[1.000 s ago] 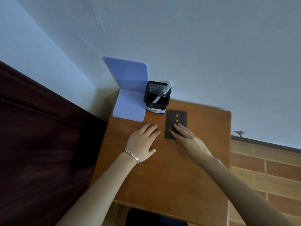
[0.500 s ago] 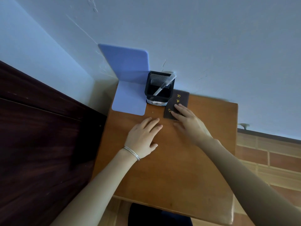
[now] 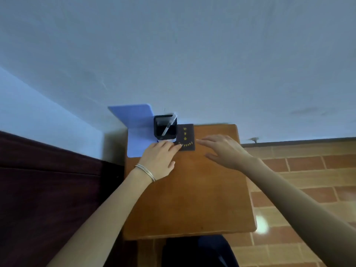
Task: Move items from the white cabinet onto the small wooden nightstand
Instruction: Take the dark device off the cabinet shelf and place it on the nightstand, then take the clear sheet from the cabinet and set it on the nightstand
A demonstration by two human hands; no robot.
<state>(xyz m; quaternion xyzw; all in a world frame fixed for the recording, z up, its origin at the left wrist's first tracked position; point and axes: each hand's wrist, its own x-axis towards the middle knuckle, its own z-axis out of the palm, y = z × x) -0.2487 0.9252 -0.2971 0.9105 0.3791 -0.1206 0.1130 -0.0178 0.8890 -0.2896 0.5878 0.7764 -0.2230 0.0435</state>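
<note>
Booklet [image 3: 185, 136], dark cover, gold lettering too blurred to read, lies flat at the surface's [image 3: 202, 199] far edge, just beside the black pen holder [image 3: 165, 128]. Left grip [image 3: 159, 158]: fingers straight, tips on the booklet's near-left corner, holding nothing. Right grip [image 3: 223, 151]: spread flat, empty, just right of the booklet; contact unclear.

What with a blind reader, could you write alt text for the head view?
Left hand touches a dark booklet on a wooden nightstand; right hand spread open beside it. Black pen holder and blue bookend stand behind.
</note>
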